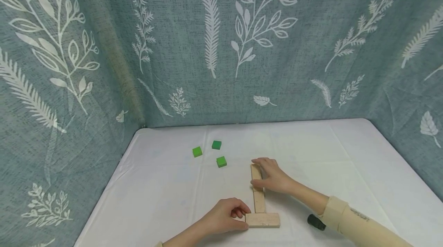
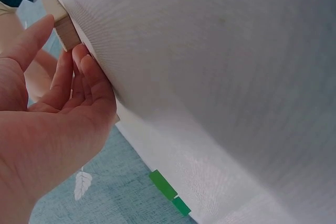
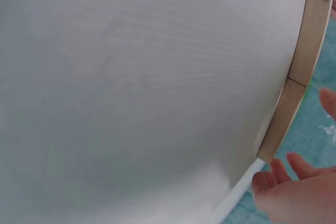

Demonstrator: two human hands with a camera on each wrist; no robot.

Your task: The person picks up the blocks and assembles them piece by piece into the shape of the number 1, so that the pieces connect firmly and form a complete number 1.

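Three flat wooden blocks form a T on the white cloth. My left hand (image 1: 226,216) pinches the left end of the crosswise wooden block (image 1: 263,220), thumb at its near corner and fingertips at its far corner. That block's end face (image 2: 67,32) shows between thumb and fingers in the left wrist view. A middle block (image 1: 259,201) runs away from it, with a far block (image 1: 256,171) in line behind. My right hand (image 1: 275,178) arches over the far block. In the right wrist view its fingertips (image 3: 277,167) are at the block's far end, the thumb raised apart.
Two light green blocks (image 1: 197,151) (image 1: 221,161) and a darker green block (image 1: 216,145) lie on the white-covered table (image 1: 166,185), left of the far wooden block. A dark object (image 1: 316,222) shows beside the right cuff. Blue-grey leaf-patterned curtains (image 1: 214,97) surround the table's back and sides.
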